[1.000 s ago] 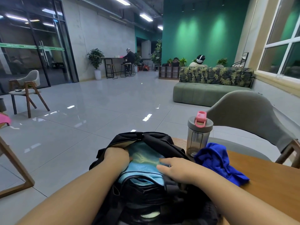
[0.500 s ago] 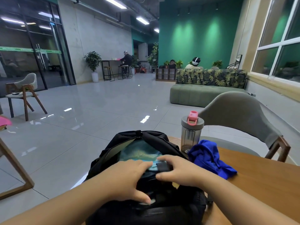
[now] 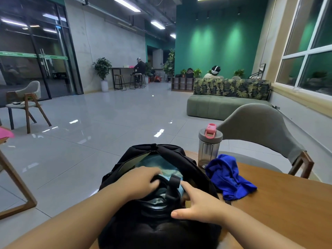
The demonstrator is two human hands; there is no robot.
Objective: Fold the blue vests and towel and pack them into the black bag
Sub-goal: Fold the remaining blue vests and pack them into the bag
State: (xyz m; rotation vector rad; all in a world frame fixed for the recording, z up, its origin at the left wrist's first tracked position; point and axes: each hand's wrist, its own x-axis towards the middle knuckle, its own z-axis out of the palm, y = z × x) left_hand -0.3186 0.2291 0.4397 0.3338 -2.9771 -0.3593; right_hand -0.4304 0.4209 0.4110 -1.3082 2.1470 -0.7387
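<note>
since the earlier frame, our left hand (image 3: 142,180) has moved forward from the near rim of the black bag (image 3: 161,221) to the middle of its opening, and our right hand (image 3: 199,200) has drawn back toward us along the bag's right side. the left hand's fingers now curl down over the dark inner edge of the opening, beside a short black strap loop (image 3: 173,182); whether they grip that edge or only press on it we cannot tell. the right hand is spread, forefinger straight and touching the light blue cloth (image 3: 168,170) at the strap loop, thumb stretched out flat on the bag's top. the light blue cloth lies inside the open bag, partly tucked under the dark edge. the bag stands on the near left of the wooden table (image 3: 280,200). a crumpled deep blue garment (image 3: 228,175) lies on the table just right of the bag, touching it. a clear bottle with a grey lid and pink cap (image 3: 209,144) stands upright behind the garment, near the table's far edge. a grey chair (image 3: 258,126) stands beyond the table.
</note>
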